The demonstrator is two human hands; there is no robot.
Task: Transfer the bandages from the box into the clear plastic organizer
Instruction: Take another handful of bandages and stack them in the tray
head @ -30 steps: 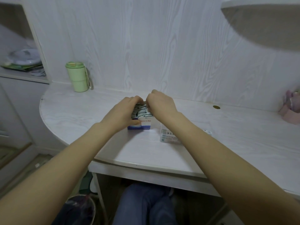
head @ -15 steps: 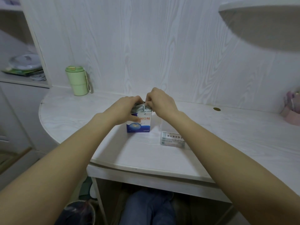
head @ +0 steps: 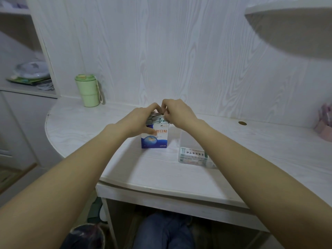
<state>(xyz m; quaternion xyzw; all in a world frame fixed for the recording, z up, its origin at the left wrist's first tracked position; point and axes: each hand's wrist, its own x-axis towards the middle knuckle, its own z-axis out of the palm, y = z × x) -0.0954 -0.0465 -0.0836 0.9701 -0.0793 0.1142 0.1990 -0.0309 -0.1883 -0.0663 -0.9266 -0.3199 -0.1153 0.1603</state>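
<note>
A small white and blue bandage box (head: 156,139) stands upright on the white desk (head: 161,169), its top open with a bundle of wrapped bandages (head: 156,118) sticking out. My left hand (head: 142,121) curls round the box's upper left side and the bundle, thumb on the front. My right hand (head: 177,112) pinches the top of the bandages from the right. The clear plastic organizer (head: 193,155), with a printed label on its front, sits on the desk just right of the box, partly behind my right forearm.
A pale green lidded cup (head: 87,90) stands at the back left of the desk. A pink object (head: 324,121) sits at the far right edge. A small brass disc (head: 242,123) lies near the back wall. Shelves at left hold plates. A bin (head: 86,238) sits below.
The box has come more into view as the hands shifted upward on it; both hands stay at the top of the bundle, which sticks a little less far out.
</note>
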